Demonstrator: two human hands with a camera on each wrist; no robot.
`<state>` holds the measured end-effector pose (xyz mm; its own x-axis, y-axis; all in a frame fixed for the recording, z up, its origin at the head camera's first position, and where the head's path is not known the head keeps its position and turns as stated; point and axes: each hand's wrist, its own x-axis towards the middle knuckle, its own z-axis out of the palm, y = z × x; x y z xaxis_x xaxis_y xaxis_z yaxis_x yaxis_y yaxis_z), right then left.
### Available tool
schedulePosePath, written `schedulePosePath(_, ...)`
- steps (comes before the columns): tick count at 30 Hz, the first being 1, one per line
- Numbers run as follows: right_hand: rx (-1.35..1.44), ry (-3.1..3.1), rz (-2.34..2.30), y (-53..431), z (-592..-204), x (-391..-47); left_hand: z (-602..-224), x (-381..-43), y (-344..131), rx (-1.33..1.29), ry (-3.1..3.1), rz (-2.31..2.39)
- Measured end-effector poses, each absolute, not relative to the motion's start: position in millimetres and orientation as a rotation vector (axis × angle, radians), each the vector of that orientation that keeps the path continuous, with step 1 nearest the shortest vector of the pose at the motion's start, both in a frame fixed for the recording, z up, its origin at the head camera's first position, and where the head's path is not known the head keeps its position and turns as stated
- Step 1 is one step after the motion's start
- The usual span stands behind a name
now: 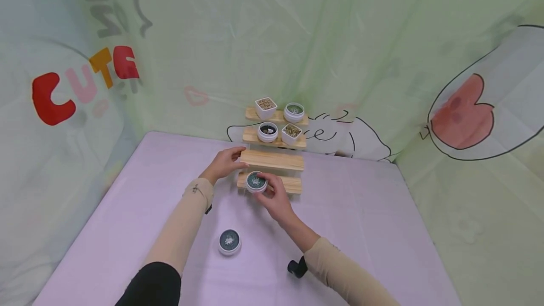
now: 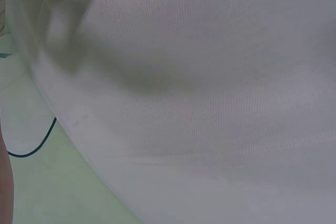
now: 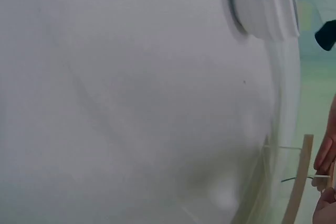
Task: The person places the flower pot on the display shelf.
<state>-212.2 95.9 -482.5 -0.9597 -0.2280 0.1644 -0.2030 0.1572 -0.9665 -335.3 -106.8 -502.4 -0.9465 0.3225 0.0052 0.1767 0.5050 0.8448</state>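
Observation:
My right hand [image 1: 276, 199] pinches a round white pot [image 1: 251, 190] by its side, thumb and fingers at the rim. Dark gravel with a pale patch fills it. The pot overlaps the left part of the lowest wooden shelf of a stepped display stand [image 1: 291, 185]. At the left end of the shelf above, my left hand [image 1: 224, 163] grips the board [image 1: 272, 160], fingers behind and thumb in front. Another round white pot [image 1: 229, 242] with similar dark filling stands on the table, nearer me. The left wrist view shows mostly tablecloth [image 2: 210, 103].
On the top shelf sit a square pot [image 1: 266, 107] of tan grains and a round pot [image 1: 294, 113]. Below them are a round pot [image 1: 267, 132] with dark filling and a square pot [image 1: 292, 134]. A printed curtain [image 1: 204, 51] hangs behind the lilac table [image 1: 348, 230].

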Motion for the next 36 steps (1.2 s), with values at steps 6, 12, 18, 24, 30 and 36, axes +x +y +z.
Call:
schedulePosePath(6,-0.389,2.383,-2.034,101,-486,-230,-501,-335,-107,0.437,2.596,1.407)
schedulePosePath(12,-0.259,2.345,-2.07,102,-458,-235,-500,-335,-107,0.421,2.589,1.402)
schedulePosePath(18,-0.213,2.383,-2.096,104,-471,-260,-500,-334,-107,0.412,2.595,1.403)
schedulePosePath(24,-0.195,2.403,-2.111,102,-473,-275,-501,-334,-107,0.428,2.596,1.407)
schedulePosePath(30,-0.163,2.399,-2.069,102,-468,-283,-500,-334,-106,0.431,2.592,1.41)
schedulePosePath(36,-0.148,2.406,-2.021,102,-467,-289,-499,-332,-105,0.421,2.594,1.407)
